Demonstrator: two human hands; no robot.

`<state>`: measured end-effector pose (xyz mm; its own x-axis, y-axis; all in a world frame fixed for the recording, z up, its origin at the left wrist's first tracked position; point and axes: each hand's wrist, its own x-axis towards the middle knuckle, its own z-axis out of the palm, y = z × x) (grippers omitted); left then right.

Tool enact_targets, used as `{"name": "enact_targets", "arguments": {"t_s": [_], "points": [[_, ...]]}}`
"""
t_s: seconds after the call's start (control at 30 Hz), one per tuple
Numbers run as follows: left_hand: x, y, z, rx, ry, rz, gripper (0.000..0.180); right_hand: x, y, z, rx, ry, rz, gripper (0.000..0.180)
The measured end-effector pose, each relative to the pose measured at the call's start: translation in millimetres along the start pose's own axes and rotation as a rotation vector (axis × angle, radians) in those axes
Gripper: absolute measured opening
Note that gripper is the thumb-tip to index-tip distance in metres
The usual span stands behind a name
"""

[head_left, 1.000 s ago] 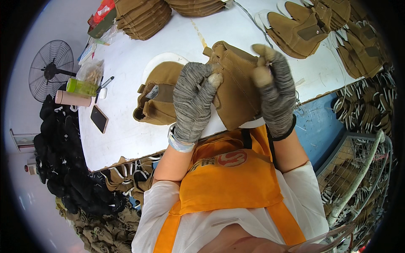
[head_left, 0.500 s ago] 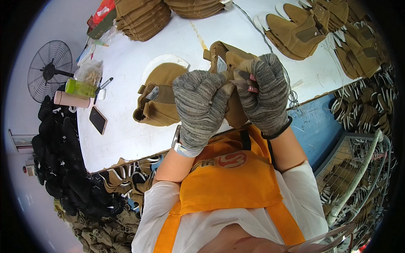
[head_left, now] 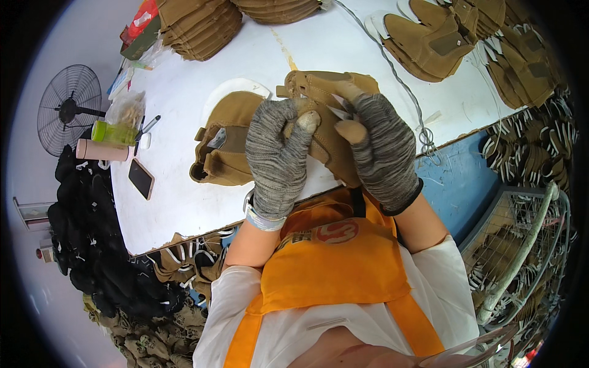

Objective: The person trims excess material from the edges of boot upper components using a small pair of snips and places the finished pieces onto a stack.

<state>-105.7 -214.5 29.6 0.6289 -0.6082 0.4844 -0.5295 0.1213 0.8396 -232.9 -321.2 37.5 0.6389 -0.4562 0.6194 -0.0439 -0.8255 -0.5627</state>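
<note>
In front of me, a brown suede boot upper (head_left: 328, 144) is held just over the near edge of the white table. My left hand (head_left: 276, 153), in a grey knitted glove with bare fingertips, is closed on its left side with the thumb on top. My right hand (head_left: 383, 150), gloved alike, grips the right side, its thumb across the suede. A small pale pointed piece shows between the right thumb and fingers; I cannot make out its kind. Left of my hands, another brown boot upper (head_left: 230, 144) with a white curved stiffener lies on the table.
Stacked brown uppers (head_left: 199, 27) stand at the far side, with more uppers (head_left: 429, 46) at far right. A grey cord (head_left: 399, 73) crosses the white table (head_left: 178, 202). At left are a phone (head_left: 141, 179), a pink bottle (head_left: 101, 149) and a fan (head_left: 69, 110). A wire basket (head_left: 515, 245) stands right.
My hands have moved apart from being pinched together at the upper's opening. The upper has turned, showing more of its outer suede, and the pink item at my right fingers no longer shows.
</note>
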Motion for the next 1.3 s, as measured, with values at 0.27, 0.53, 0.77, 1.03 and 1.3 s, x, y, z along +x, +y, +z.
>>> {"name": "enact_targets", "arguments": {"t_s": [0.27, 0.53, 0.77, 1.03, 1.3], "points": [[-0.4, 9.7, 1.1, -0.205, -0.015, -0.202, 0.019, 2.1, 1.6, 6.0, -0.185, 0.023, -0.119, 0.026], [-1.5, 15.1, 7.3, -0.31, -0.017, -0.132, 0.018, 2.8, 3.2, 8.9, -0.184, 0.089, -0.175, 0.032], [-3.2, 9.9, 3.4, -0.322, -0.028, -0.173, 0.018, -1.5, 7.1, 13.4, -0.178, 0.076, -0.028, 0.046], [-1.9, 9.5, 2.8, -0.347, -0.039, -0.187, 0.018, 0.0, 11.5, 16.2, -0.213, 0.105, -0.122, 0.044], [-1.2, 4.4, 0.9, -0.212, -0.026, -0.069, 0.017, -3.7, 6.9, 14.4, 0.176, 0.132, 0.006, 0.037]]}}
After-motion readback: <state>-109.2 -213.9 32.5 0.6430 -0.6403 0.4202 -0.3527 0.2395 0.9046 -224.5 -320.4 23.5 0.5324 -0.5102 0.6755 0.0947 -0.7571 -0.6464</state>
